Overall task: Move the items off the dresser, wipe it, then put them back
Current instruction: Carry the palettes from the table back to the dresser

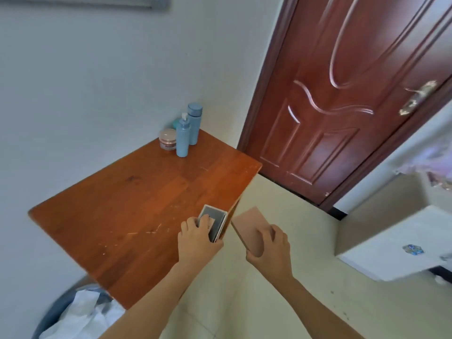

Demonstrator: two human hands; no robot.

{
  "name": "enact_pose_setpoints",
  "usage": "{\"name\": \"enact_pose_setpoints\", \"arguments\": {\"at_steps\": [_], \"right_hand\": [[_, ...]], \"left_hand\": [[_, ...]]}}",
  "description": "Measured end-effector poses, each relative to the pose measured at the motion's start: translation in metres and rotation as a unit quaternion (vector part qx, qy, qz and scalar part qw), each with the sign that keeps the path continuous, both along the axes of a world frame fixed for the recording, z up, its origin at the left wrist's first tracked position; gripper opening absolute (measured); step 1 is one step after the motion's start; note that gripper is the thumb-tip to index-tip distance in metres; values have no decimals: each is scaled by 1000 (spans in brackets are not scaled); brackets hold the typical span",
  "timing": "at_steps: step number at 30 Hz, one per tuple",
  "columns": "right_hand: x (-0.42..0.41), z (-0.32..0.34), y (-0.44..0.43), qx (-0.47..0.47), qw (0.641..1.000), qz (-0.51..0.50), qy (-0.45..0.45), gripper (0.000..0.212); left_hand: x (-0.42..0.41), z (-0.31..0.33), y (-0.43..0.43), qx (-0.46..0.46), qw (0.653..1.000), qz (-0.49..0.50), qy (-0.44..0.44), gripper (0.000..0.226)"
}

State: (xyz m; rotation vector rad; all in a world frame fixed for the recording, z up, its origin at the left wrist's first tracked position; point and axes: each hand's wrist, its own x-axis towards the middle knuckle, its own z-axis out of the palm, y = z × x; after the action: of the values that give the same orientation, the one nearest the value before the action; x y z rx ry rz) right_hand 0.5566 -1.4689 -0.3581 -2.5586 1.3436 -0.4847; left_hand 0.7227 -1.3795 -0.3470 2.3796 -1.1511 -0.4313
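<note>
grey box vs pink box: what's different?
Colour: the grey box has a dark face with a pale rim; the pink box is plain pink.
Place: the grey box is over the dresser edge; the pink box is past it, above the floor.
Hand: left hand grips the grey box, right hand the pink box.
Shared: both are small flat boxes.

Bare left hand (197, 241) and bare right hand (272, 250), each on a slim bare forearm (151, 297).
</note>
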Motion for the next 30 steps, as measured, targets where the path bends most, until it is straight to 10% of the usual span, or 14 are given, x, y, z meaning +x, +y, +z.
{"name": "enact_pose_setpoints", "arguments": {"at_steps": [16, 30], "right_hand": [[-389, 15, 129, -8, 940, -331, -80, 64], [-570, 9, 187, -8, 853, -516, -79, 57]], "left_hand": [[-353, 8, 14, -5, 948, -318, -22, 55], [-524, 26, -4, -32, 917, -396, -6, 50]]}}
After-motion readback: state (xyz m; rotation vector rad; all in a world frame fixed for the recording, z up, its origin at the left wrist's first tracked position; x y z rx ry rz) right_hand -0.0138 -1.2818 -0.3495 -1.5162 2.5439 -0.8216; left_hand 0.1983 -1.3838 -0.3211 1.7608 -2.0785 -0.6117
